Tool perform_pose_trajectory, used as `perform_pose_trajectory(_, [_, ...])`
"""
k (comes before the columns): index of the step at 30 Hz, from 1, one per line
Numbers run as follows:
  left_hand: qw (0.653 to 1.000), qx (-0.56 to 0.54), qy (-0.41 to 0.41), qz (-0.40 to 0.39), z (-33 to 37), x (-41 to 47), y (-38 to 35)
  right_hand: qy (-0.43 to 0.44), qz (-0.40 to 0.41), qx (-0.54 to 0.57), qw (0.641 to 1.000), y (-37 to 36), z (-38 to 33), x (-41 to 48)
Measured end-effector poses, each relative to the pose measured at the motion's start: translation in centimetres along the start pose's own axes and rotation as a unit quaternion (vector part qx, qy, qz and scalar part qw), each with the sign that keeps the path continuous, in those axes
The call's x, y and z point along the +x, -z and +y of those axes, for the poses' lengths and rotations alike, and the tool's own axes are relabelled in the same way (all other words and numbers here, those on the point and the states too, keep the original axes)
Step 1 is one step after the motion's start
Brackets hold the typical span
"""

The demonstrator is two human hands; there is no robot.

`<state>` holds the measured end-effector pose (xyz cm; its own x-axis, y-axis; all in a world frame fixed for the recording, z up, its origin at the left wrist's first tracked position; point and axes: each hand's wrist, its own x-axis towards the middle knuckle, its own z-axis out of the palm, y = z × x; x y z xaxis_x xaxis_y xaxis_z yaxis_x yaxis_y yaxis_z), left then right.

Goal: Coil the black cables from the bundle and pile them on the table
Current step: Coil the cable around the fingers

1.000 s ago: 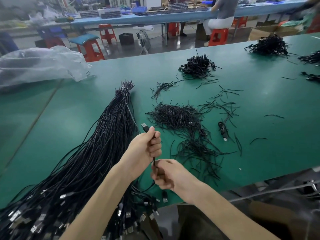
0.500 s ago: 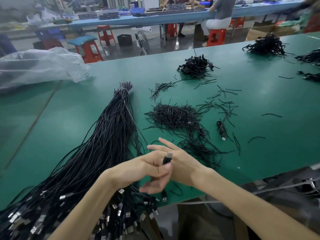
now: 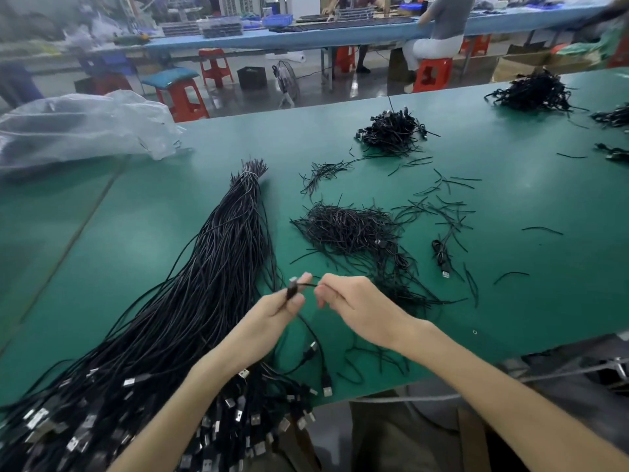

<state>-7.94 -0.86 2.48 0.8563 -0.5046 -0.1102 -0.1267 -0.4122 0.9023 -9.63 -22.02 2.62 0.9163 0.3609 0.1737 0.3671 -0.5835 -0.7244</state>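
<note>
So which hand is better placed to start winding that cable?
Probably the right hand: it pinches the cable just past the plug, free to loop it, while the left hand grips the plug end as an anchor.

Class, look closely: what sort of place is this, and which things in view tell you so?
Probably a factory assembly floor: a green worktable holds a bundle of identical black cables and piles of coiled cables, and another worker sits at a blue bench behind.

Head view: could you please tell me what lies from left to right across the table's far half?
Plastic bag → bundle's tied end → cable pile → farther cable pile.
</note>
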Motion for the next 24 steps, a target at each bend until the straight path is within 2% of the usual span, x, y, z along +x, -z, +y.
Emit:
perform_pose_trajectory(3, [0.986, -0.157, -0.002, 0.051, -0.1, 0.8, -0.2, -0.006, 0.041, 0.107, 0.993, -1.5, -0.8, 0.1])
perform_pose_trajectory(7, [0.92, -0.389, -0.026, 0.039, 1.1, 1.6, -1.7, -0.017, 0.043, 0.209, 0.977, -4.1, -1.8, 0.1])
perform_pose_trajectory(10, [0.872, -0.484, -0.046, 0.057, 2.8, 1.5, -1.2, -0.032, 0.043, 0.194, 0.98, -4.6, -0.8, 0.0])
perform_pose_trajectory(12, [0.852, -0.518, -0.073, 0.017, 3.5, 1.0, 0.1, -0.037, -0.009, 0.155, 0.987, -4.2, 0.2, -0.4])
perform_pose_trajectory(13, [0.853, -0.516, -0.08, -0.021, 3.7, 0.8, 0.8, -0.042, -0.033, 0.133, 0.99, -3.7, 0.6, -0.4])
perform_pose_trajectory(15, [0.901, -0.41, -0.074, -0.116, 3.9, 0.1, 1.8, -0.042, -0.068, 0.042, 0.996, -2.3, 1.5, 0.2])
perform_pose_trajectory(17, [0.962, -0.184, -0.035, -0.197, 3.4, -0.5, 1.7, -0.033, -0.086, -0.069, 0.993, -0.7, 2.1, 1.6])
perform_pose_trajectory(18, [0.977, -0.058, -0.005, -0.205, 2.9, -0.6, 1.2, -0.034, -0.082, -0.1, 0.991, 0.1, 2.3, 2.2])
perform_pose_trajectory(19, [0.983, 0.048, 0.024, -0.174, 2.3, -0.4, 0.6, -0.037, -0.07, -0.106, 0.991, 0.7, 2.4, 2.8])
perform_pose_trajectory(21, [0.984, 0.166, 0.049, -0.029, 1.0, 0.2, -0.8, -0.031, -0.032, -0.061, 0.997, 1.4, 2.3, 3.4])
perform_pose_trajectory(22, [0.987, 0.149, 0.035, 0.052, 0.4, 0.6, -1.4, -0.024, -0.014, -0.026, 0.999, 1.4, 2.0, 3.5])
perform_pose_trajectory(24, [0.987, -0.012, -0.007, 0.158, -0.2, 1.3, -2.2, -0.017, 0.009, 0.038, 0.999, 0.5, 1.1, 3.4])
